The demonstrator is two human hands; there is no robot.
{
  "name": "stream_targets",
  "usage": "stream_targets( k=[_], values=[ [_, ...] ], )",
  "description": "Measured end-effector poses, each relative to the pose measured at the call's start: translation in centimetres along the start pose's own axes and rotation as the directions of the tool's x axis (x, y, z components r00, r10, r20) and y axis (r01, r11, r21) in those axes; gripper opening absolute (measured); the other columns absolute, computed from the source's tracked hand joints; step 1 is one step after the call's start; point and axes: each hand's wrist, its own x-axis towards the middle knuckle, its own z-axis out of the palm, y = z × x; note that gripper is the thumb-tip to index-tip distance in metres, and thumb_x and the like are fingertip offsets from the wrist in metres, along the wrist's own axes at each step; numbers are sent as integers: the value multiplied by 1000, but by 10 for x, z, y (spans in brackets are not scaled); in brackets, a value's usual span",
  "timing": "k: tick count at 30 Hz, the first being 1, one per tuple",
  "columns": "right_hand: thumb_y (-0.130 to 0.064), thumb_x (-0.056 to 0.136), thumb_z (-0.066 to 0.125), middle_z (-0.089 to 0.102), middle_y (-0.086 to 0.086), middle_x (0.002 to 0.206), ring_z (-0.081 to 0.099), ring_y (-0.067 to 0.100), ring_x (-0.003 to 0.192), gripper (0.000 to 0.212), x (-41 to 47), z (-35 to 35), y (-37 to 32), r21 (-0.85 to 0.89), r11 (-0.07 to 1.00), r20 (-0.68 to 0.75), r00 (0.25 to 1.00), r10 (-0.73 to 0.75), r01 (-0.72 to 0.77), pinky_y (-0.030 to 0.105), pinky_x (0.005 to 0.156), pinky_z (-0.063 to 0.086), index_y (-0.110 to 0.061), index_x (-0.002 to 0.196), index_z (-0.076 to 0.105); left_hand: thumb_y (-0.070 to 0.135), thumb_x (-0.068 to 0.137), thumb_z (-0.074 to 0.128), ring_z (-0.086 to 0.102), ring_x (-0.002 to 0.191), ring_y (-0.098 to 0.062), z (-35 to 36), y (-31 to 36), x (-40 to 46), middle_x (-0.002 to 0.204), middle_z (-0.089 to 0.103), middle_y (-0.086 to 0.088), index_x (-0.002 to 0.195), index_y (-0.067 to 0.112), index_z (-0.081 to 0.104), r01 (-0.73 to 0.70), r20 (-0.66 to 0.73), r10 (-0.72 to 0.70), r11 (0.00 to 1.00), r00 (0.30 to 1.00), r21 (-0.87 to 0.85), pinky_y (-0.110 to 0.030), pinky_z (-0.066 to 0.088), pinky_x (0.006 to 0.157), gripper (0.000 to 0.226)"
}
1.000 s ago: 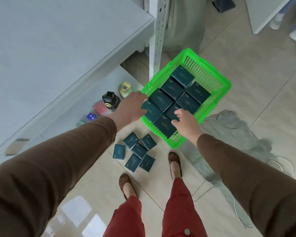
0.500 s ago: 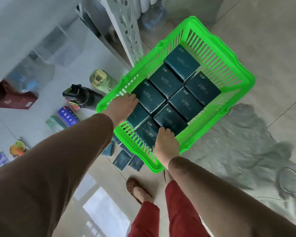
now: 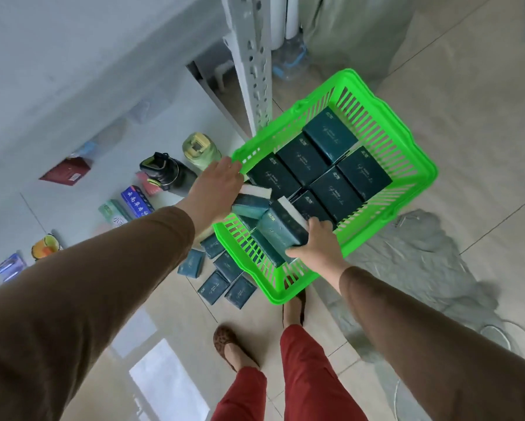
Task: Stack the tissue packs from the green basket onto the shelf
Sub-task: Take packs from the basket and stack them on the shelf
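The right hand [image 3: 317, 243] grips one dark tissue pack [image 3: 281, 229] from below and behind, thumb and fingers curled round its near end, and tilts it up on edge above the near corner of the green basket [image 3: 419, 165]. The left hand [image 3: 217, 189] reaches over the basket's left rim and covers a second pack [image 3: 252, 203], which is also tipped up with its pale edge showing; whether the fingers truly close round it cannot be told, since the back of the hand hides them.

To do this step well, each hand probably needs a firm hold across the short width of its pack before lifting, so the soft wrapper does not slip. The packs should come clear of the rim before swinging left, as the slotted wall could catch a corner.

The remaining packs lie flat in neat rows inside the basket. The basket sits on the tiled floor just beside the shelf post [image 3: 250, 56]. More packs [image 3: 221, 278] lie loose on the floor by the basket's near-left side, while bottles [image 3: 170, 174] and small boxes stand on the low shelf [image 3: 73, 123] to the left.
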Motion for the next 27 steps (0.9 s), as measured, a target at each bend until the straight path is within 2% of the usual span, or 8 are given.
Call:
stream_targets(
  k=[2, 6, 11, 13, 15, 18, 23, 27],
  values=[
    [-29, 65, 86, 54, 7, 112, 60, 22, 88, 55, -21, -29, -15, 179, 981, -15, 997, -75, 77, 33, 84, 50, -20, 104, 48, 28, 73, 71, 54, 105, -32, -27, -14, -37, 112, 56, -10, 113, 14, 55, 208, 74, -197, 959, 978, -193, -40, 46, 76, 45],
    [-24, 73, 85, 65, -10, 96, 63, 4, 78, 60, -78, -71, -78, 264, 923, -64, 960, -273, 280, 20, 68, 48, -22, 117, 45, 55, 78, 65, 63, 96, -29, -75, -43, -138, 105, 60, -1, 117, 26, 47, 506, 160, -497, 707, 853, -494, -38, 52, 73, 52],
    [-7, 75, 84, 60, -1, 99, 58, -6, 82, 56, -169, -65, -181, 460, 787, -133, 908, -397, 412, 12, 73, 46, -9, 119, 48, 47, 78, 74, 59, 81, -23, -106, -69, -301, 91, 59, 3, 102, 25, 47, 570, 195, -674, 394, 712, -721, -31, 43, 63, 42],
    [-10, 76, 84, 62, 4, 106, 59, 6, 96, 44, -210, -49, -219, 490, 742, -131, 880, -456, 457, 19, 83, 45, -13, 110, 56, 38, 77, 77, 56, 73, -21, -111, -80, -368, 88, 61, -2, 97, 22, 47, 549, 195, -721, 295, 665, -782, -31, 39, 57, 40],
    [-15, 77, 83, 60, -5, 95, 57, 9, 94, 34, -249, -31, -254, 490, 704, -134, 843, -521, 514, 19, 81, 43, -25, 95, 57, 30, 75, 79, 58, 74, -24, -113, -92, -434, 89, 61, -4, 97, 21, 49, 514, 184, -759, 222, 625, -829, -31, 42, 58, 38],
    [-19, 78, 82, 53, -16, 76, 55, 6, 79, 35, -301, 2, -310, 509, 646, -129, 792, -596, 569, 21, 74, 42, -31, 98, 56, 29, 75, 78, 57, 84, -24, -112, -112, -530, 97, 59, -2, 106, 20, 56, 506, 123, -826, 212, 550, -836, -34, 44, 68, 39],
    [-23, 81, 81, 71, 7, 111, 70, 23, 101, 40, -358, 57, -404, 564, 582, -61, 732, -678, 586, 48, 89, 55, -31, 112, 57, 30, 76, 79, 56, 93, -23, -103, -162, -657, 103, 59, 0, 115, 20, 61, 525, 61, -894, 204, 444, -826, -37, 45, 80, 44],
    [-35, 67, 85, 66, 4, 123, 64, 24, 114, 55, -372, 106, -480, 575, 556, -24, 692, -722, 600, 50, 104, 48, -35, 115, 58, 26, 75, 80, 55, 94, -21, -86, -210, -726, 108, 58, 4, 118, 22, 53, 520, 65, -942, 124, 329, -845, -34, 43, 76, 51]
  ],
)
